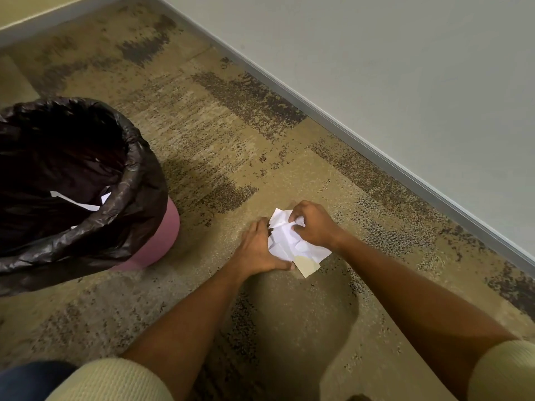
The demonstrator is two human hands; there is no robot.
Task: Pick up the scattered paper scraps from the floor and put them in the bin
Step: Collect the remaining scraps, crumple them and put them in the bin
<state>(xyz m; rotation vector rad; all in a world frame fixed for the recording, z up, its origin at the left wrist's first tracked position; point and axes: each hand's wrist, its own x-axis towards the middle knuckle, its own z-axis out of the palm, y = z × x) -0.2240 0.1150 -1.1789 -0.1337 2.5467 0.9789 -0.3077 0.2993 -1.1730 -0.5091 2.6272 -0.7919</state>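
- Both of our hands are closed around one crumpled bundle of white paper scraps point(289, 241) low over the carpet point(231, 140): our right hand point(314, 225) pinches the top of the bundle with curled fingers, and our left hand point(259, 250) cups its near-left side, thumb pressed under the lower edge.
- One tan scrap point(307, 266) sticks out below the white ones, just beside our left thumb; it looks the loosest and could slip out on the lift.
- No other stray scraps show on the visible carpet.
- Our bin point(86, 183), lined with a black bag point(139, 198), stands to the left of the bundle and a little farther from us, its mouth open and higher than our hands, with white scraps already inside.
- Our left hand is the nearer one to the bin, so we judge the carry goes up and leftward, clearing the rim on that side.
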